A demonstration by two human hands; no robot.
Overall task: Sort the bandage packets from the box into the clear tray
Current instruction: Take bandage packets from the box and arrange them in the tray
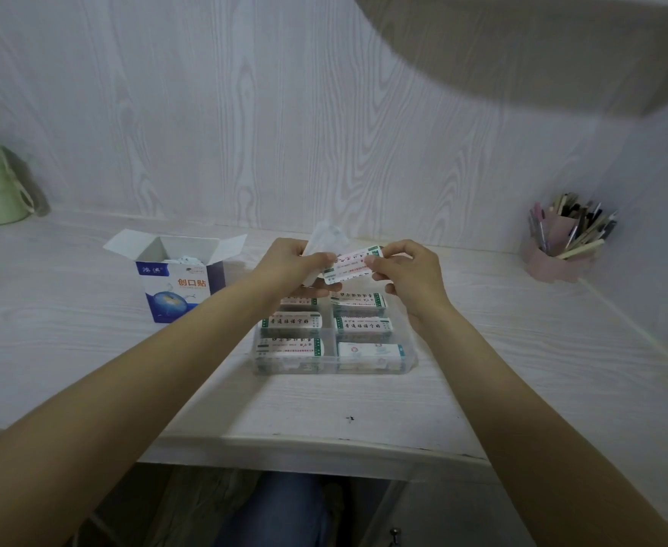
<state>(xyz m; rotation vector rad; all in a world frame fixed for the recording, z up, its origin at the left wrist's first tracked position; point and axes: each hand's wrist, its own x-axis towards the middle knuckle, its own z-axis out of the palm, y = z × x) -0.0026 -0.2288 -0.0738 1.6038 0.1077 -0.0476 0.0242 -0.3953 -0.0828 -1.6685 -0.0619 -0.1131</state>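
White and pink, a bandage packet (351, 263) is pinched at its ends by left hand (300, 266) and right hand (411, 276), just above the clear tray (410, 359) of stacked packets; the open box (174, 276) stands left of the tray.

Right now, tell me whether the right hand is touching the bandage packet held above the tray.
Touching. The head view shows the right hand pinching the bandage packet at its right end, while the left hand grips the other end.

Box (178, 288) front reads "创口贴" in orange; packet (352, 264) and tray-packet print too blurred to read
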